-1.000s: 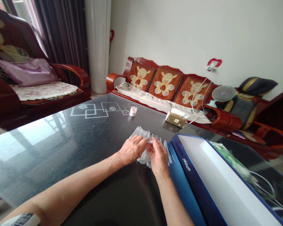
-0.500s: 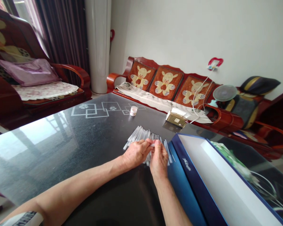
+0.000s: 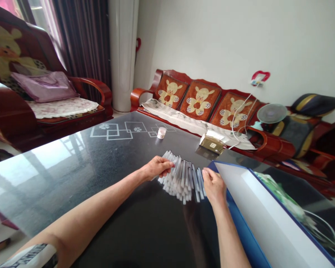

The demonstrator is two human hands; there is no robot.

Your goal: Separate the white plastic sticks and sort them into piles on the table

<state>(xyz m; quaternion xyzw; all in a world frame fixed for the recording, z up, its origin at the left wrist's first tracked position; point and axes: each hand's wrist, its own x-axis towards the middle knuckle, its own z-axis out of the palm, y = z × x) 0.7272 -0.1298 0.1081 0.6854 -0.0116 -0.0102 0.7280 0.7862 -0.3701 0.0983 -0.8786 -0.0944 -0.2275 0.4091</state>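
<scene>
A fanned pile of slender translucent pens [image 3: 181,180], or pen-like tubes, lies on the dark glossy table. My left hand [image 3: 157,167] is closed in a pinch over the pile's left edge. Something thin and clear seems to show at its fingers, too small to name. To the right of the pile, beside the blue box, my right hand [image 3: 215,186] is closed too, thumb against the fingers. Its contents, if any, are hidden. The two hands are apart, with most of the pile between them.
A long blue box [image 3: 257,208] with a white inside stands open along the right. Behind the pile are a small white roll [image 3: 161,133] and a tissue box [image 3: 212,144]. A green-and-white bag [image 3: 280,191] and white cable lie beyond the box.
My hands were together over the pile and have now separated, left hand leftward and right hand rightward. More of the pile is uncovered. The view has shifted slightly.
</scene>
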